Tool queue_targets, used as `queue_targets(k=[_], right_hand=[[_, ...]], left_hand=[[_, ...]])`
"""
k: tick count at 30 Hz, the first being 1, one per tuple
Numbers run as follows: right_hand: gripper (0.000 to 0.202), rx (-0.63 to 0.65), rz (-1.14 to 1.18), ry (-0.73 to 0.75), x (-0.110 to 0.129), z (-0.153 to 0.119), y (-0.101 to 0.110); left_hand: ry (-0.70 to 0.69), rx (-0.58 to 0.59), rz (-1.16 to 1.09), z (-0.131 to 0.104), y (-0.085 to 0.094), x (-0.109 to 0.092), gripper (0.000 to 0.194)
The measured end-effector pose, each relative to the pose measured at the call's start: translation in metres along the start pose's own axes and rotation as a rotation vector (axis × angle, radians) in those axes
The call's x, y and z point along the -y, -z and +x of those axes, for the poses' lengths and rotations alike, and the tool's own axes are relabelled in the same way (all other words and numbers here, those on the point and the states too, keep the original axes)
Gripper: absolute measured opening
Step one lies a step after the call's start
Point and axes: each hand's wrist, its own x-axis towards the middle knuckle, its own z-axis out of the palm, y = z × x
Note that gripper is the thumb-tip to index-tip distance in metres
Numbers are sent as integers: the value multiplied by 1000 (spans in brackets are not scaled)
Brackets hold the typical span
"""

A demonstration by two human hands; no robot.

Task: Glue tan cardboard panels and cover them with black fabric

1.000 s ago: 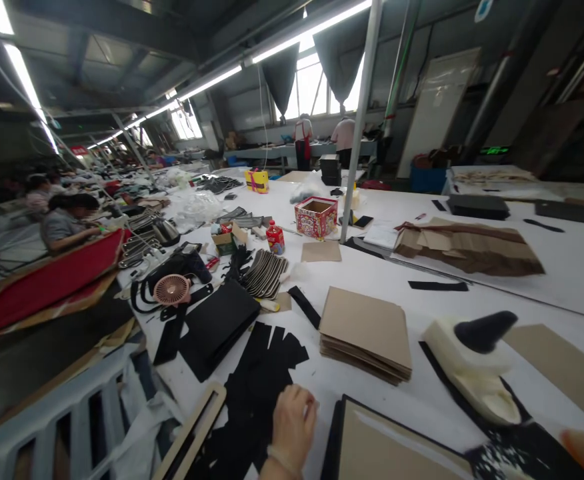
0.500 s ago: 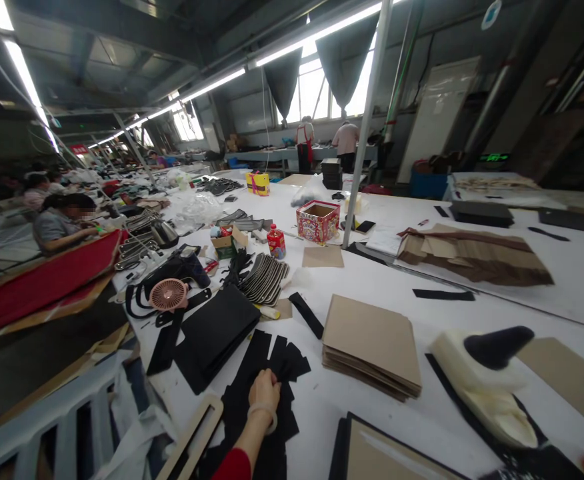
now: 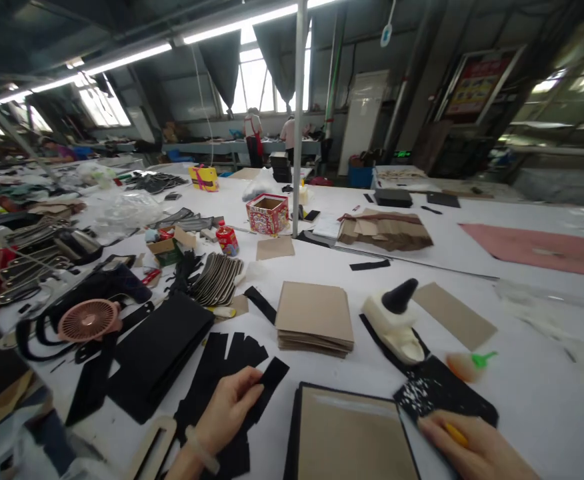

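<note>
My left hand (image 3: 229, 403) pinches the end of a black fabric strip (image 3: 275, 375) between thumb and fingers. Under and beside it lies a loose pile of black strips (image 3: 212, 363). At lower right, my right hand (image 3: 472, 448) is closed around a small yellow-handled tool (image 3: 456, 435), its working end hidden. That hand is over a black sheet (image 3: 452, 387) speckled with white bits. Between the hands lies a tan board (image 3: 355, 433) with a black edge and a pale shiny streak along its top.
Behind the board are a stack of tan boards (image 3: 315, 313) and a cream container (image 3: 389, 327) with a black nozzle. A blurred orange bottle (image 3: 465, 365) with a green top lies right. To the left are black sheets (image 3: 159, 353) and a pink fan (image 3: 89, 320). A metal pole (image 3: 299, 133) rises behind.
My left hand has lifted a strip off the pile, moving it right. My right hand has come into view with the yellow-handled tool. The view has turned right.
</note>
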Motion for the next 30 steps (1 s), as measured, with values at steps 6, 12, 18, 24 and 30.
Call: queue_targets(k=[6,12,18,24,30], right_hand=[[51,193,138,-37,64,-19,-11],[13,260,333,-47,58,-37,-26],[15,52,359,-122,9,-28,-45],[22,-34,314,-141,-32,-4,-60],[23,-130,44,-120,-36,18,-68]], left_hand=[[-151,344,154,-13,-61,-85,18],[-70,521,159,-14,-119,-82,16],[170,648,-17,-10,-120,-31,23],[349,487,-160,7,-107,7,48],[334,269,-47,37,-118,22,53]])
